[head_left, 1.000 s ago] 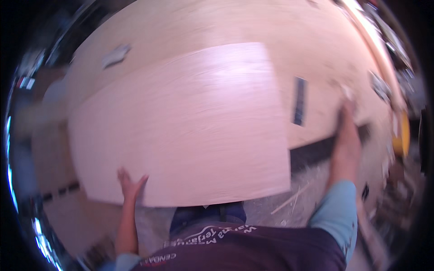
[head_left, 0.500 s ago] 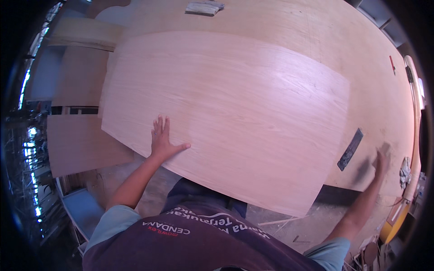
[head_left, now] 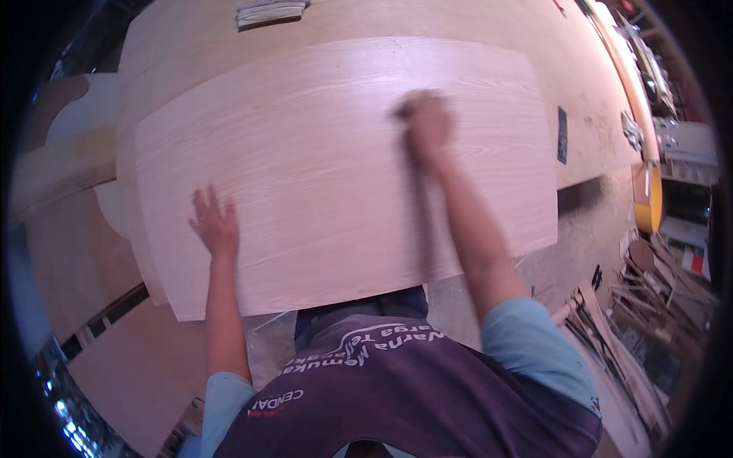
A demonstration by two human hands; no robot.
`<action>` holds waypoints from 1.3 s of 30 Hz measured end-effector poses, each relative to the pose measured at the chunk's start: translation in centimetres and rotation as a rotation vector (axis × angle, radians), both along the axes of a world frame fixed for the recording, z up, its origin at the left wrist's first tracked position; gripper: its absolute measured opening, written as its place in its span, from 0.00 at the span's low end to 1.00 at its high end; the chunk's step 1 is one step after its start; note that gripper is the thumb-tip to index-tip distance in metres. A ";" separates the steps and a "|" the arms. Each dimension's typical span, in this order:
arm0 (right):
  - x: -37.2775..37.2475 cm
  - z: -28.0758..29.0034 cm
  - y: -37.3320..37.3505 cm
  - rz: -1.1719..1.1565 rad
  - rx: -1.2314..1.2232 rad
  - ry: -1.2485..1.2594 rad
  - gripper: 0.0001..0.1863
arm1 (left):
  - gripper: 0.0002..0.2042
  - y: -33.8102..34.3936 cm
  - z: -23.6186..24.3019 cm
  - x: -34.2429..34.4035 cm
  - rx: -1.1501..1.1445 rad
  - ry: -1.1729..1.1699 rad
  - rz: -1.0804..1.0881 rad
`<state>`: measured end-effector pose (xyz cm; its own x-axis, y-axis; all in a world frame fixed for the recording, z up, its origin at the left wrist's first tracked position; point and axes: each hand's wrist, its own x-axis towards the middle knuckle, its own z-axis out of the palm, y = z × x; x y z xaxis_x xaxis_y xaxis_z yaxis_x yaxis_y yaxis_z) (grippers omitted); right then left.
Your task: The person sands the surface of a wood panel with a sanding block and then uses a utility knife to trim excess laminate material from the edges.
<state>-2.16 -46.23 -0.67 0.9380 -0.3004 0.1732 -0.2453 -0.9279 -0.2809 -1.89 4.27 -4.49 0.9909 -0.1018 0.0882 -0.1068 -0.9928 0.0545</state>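
A large pale wood-grain panel (head_left: 328, 183) lies flat in front of me on a bigger board (head_left: 489, 23). My left hand (head_left: 214, 223) rests on the panel's near left part, fingers spread, holding nothing. My right hand (head_left: 429, 126) is over the panel's far middle, smeared by motion. Its fingers look closed round a small dark thing that I cannot make out. Past the panel's right edge lies a dark narrow strip (head_left: 563, 135). A stack of thin light pieces (head_left: 271, 13) sits on the board beyond the far edge.
Brown boards (head_left: 137, 374) lean or lie at the left. A crumpled grey rag (head_left: 631, 131) is near the right edge of the big board, by a long pale rail (head_left: 622, 61). Below stand a yellow curved object (head_left: 648, 198) and piled wood scraps (head_left: 649, 298).
My right hand has swung from the big board's right side, beyond the dark strip, over to the panel's far middle. My left hand stays flat on the panel. The view has turned.
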 end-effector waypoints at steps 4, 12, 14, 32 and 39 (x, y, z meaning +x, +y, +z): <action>-3.9 0.9 30.1 0.507 0.357 0.241 0.17 | 0.32 7.8 -0.7 4.1 0.016 -0.076 0.196; 0.6 3.4 -1.0 -0.628 -0.262 0.124 0.08 | 0.35 10.0 0.8 5.8 0.048 -0.109 0.182; 2.2 3.5 0.2 -0.591 0.179 0.178 0.11 | 0.35 10.6 0.9 5.0 0.070 -0.090 0.187; 1.5 0.2 15.7 0.015 0.022 0.128 0.17 | 0.37 10.9 1.3 5.0 0.075 -0.052 0.197; 2.7 3.5 1.2 -0.514 -0.057 0.262 0.25 | 0.37 10.1 1.2 5.3 0.079 -0.047 0.206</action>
<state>0.57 -45.02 2.79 0.6879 -0.7256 -0.0157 -0.7229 -0.6832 -0.1030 3.40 14.36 -3.32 0.9864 0.0944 0.1347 0.0985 -0.9948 -0.0241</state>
